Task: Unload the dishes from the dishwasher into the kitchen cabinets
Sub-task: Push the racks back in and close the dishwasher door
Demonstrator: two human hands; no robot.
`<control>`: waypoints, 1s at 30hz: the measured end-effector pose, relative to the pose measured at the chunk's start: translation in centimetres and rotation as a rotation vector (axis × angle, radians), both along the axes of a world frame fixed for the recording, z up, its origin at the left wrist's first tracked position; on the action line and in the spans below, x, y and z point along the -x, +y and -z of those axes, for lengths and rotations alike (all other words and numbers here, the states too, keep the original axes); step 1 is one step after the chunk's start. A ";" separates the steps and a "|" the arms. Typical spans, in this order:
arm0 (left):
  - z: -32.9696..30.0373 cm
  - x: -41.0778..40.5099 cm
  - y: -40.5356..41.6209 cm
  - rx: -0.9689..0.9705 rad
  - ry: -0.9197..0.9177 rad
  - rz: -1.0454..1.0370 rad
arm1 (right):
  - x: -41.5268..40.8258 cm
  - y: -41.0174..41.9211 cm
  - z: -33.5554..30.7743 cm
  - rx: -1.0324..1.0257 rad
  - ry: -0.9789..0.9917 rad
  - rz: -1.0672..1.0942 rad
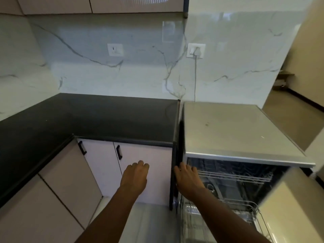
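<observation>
black countertop (87, 116): bare, L-shaped | dishwasher (236, 130): top steel, small specks | lower rack (228, 216): pulled out

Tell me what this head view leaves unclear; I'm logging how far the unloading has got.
- Lower rack contents: blurred, cut by the bottom edge, crossed by the right forearm.
- Upper rack: dark interior, dishes unreadable.
- Right hand grip: fingertips hidden at the dishwasher's side edge.
- Left hand: fingertips hidden, touching the cabinet door or not.
</observation>
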State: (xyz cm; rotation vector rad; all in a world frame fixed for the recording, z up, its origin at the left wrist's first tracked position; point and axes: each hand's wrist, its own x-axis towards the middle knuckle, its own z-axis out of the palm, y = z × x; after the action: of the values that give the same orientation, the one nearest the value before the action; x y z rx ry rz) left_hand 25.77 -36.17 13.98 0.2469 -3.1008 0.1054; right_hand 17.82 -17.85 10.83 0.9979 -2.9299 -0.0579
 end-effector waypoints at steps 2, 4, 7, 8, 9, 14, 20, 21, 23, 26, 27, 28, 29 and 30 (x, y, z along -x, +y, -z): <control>-0.1 -2.1 3.1 -0.031 0.031 0.001 | -1.8 2.8 -0.1 -0.037 0.020 -0.015; 0.3 -3.8 6.1 -0.015 0.001 0.028 | -3.6 5.2 0.0 -0.048 0.022 -0.027; -0.1 -5.7 10.2 0.021 -0.012 0.053 | -5.9 8.5 0.1 0.036 0.009 -0.007; -0.1 -6.3 11.5 0.023 -0.008 0.066 | -6.7 9.8 0.3 0.052 -0.003 -0.002; -0.1 -6.8 12.7 0.023 -0.009 0.077 | -7.5 11.0 0.7 0.066 -0.014 0.001; 3.0 -9.9 18.5 -0.054 -0.009 0.078 | -11.7 17.9 4.1 0.114 -0.082 0.058; 8.8 -15.6 25.6 -0.119 -0.196 0.044 | -18.8 27.7 9.3 0.046 -0.234 0.091; 9.5 -16.1 26.6 -0.130 -0.211 0.049 | -19.2 29.1 9.8 0.052 -0.252 0.099; 11.0 -16.5 28.5 -0.160 -0.233 0.043 | -19.6 31.7 10.9 0.054 -0.284 0.136; 14.0 -16.2 31.4 -0.219 -0.261 0.045 | -19.3 35.0 13.6 0.073 -0.361 0.187; 15.5 -15.8 32.3 -0.237 -0.275 0.037 | -19.0 35.9 14.8 0.080 -0.374 0.203; 17.2 -15.6 33.3 -0.258 -0.289 0.028 | -18.7 36.8 16.1 0.092 -0.386 0.223; 18.6 -15.4 34.0 -0.275 -0.300 0.011 | -18.5 37.5 17.4 0.116 -0.409 0.246; 20.7 -15.0 34.9 -0.289 -0.310 0.003 | -18.0 38.3 19.3 0.150 -0.435 0.260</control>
State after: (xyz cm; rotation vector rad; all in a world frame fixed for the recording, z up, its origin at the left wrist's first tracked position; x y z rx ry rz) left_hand 40.77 -1.24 -6.69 0.2532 -3.4175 -0.3399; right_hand 35.78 20.47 -8.51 0.6735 -3.3713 0.4149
